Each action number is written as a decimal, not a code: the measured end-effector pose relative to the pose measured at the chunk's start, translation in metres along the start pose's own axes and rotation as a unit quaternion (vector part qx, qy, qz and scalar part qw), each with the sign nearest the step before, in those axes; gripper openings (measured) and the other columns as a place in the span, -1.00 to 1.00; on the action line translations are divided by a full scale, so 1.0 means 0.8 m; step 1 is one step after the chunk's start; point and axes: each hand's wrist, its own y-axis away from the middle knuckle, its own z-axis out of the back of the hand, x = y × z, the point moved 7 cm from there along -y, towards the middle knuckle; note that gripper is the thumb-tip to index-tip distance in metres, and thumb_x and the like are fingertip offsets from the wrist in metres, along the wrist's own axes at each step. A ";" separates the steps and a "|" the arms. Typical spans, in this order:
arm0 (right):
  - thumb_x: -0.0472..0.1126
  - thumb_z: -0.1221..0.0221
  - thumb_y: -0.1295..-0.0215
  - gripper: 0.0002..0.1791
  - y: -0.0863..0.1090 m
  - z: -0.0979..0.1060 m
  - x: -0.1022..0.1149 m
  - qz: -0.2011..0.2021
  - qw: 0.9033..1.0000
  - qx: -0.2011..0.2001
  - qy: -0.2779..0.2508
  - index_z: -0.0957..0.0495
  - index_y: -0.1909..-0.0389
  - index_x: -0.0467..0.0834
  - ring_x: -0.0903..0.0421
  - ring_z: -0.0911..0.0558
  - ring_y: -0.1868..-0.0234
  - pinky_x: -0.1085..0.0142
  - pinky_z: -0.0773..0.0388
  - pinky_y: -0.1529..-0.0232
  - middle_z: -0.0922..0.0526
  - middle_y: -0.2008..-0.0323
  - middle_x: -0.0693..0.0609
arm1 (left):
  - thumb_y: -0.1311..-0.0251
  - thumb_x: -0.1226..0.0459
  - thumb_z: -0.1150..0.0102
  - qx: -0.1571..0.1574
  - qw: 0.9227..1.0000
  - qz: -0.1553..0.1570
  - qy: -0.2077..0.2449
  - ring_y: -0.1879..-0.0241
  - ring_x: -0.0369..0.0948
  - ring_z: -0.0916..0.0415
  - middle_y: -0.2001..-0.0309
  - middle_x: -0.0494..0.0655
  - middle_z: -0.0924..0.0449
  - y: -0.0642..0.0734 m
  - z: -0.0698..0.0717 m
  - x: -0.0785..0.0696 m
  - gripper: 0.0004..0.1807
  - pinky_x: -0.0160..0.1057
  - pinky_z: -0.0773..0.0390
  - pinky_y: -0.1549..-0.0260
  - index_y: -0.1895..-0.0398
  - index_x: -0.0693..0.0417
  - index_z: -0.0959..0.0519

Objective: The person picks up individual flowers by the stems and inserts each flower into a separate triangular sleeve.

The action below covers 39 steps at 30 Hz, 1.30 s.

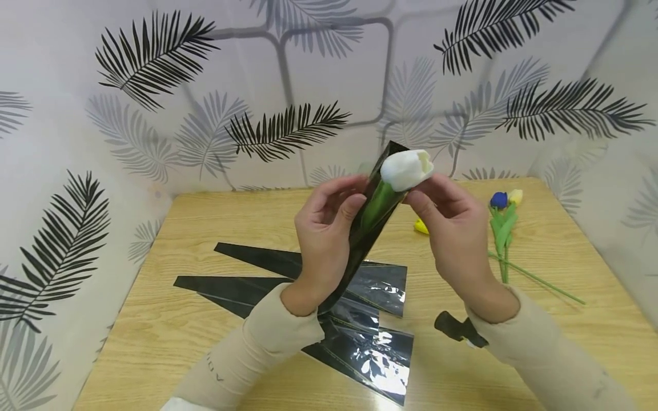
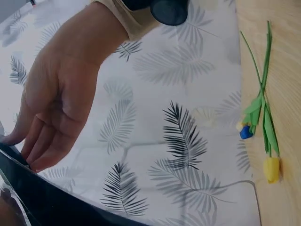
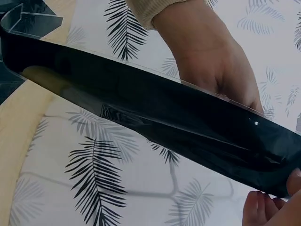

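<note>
A white artificial tulip [image 1: 406,170] with green leaves stands tilted inside a black flower sleeve [image 1: 377,225], its bloom poking out of the top. My left hand [image 1: 331,228] pinches the sleeve's left edge near the opening. On the other side my right hand [image 1: 457,234] pinches the right edge just below the bloom. The right wrist view shows the sleeve [image 3: 141,99] lengthwise, with the left hand [image 3: 211,61] behind it and right-hand fingers [image 3: 270,207] at its end. In the left wrist view, the right hand [image 2: 66,84] holds the sleeve edge.
Several flat black sleeves [image 1: 370,359] overlap on the wooden table [image 1: 195,217]. To the right lie a blue tulip [image 1: 498,200], a pale yellow tulip [image 1: 516,197] and a yellow tulip [image 1: 420,226] partly behind the right hand. A leaf-patterned wall covering [image 1: 334,80] rises behind.
</note>
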 end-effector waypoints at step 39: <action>-0.56 -0.18 -0.11 -0.89 -0.045 0.009 0.032 0.105 0.979 -0.058 -0.167 -0.52 0.35 -0.58 -0.08 -0.65 0.37 0.12 -0.59 0.17 -0.62 0.36 -0.27 | -0.13 0.33 -0.21 0.046 0.998 -0.041 0.018 0.20 0.07 -0.55 0.19 0.17 -0.58 -0.048 -0.015 -0.031 -0.67 -0.13 -0.58 0.21 0.18 0.49 -0.47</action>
